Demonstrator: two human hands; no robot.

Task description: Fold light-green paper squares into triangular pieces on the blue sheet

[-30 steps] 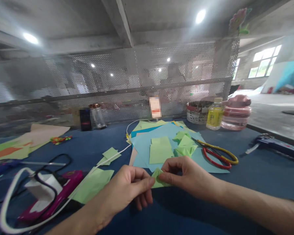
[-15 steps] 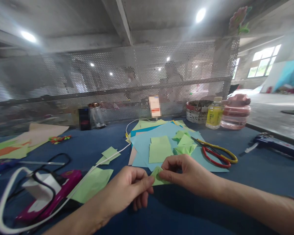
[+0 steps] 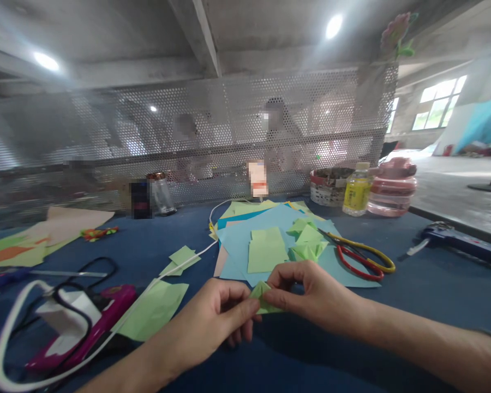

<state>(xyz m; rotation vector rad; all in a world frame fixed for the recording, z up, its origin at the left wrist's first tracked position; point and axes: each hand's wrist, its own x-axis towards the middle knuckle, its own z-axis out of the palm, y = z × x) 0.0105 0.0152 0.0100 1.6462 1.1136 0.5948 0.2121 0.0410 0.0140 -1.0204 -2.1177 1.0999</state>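
A small piece of folded green paper (image 3: 263,295) is pinched between both hands above the blue tabletop. My left hand (image 3: 226,308) grips its left side with thumb and fingers. On the other side, my right hand (image 3: 300,286) holds the paper between thumb and index finger. Just beyond lies a stack of flat green paper squares (image 3: 267,250) on light blue sheets (image 3: 235,240). Several folded green paper pieces (image 3: 310,248) sit to its right, beside scissors (image 3: 362,255) with red and yellow handles.
At left, a magenta power strip (image 3: 123,300) carries a white plug and cables, near more green paper (image 3: 155,308). A glue gun (image 3: 458,243) lies at right. Behind stand a yellow-labelled bottle (image 3: 357,192), a pink water bottle (image 3: 393,188), a woven basket (image 3: 330,188) and a glass jar (image 3: 162,195).
My left thumb has shifted slightly right across the folded green paper, and both hands still hold it. People behind the perforated screen have moved.
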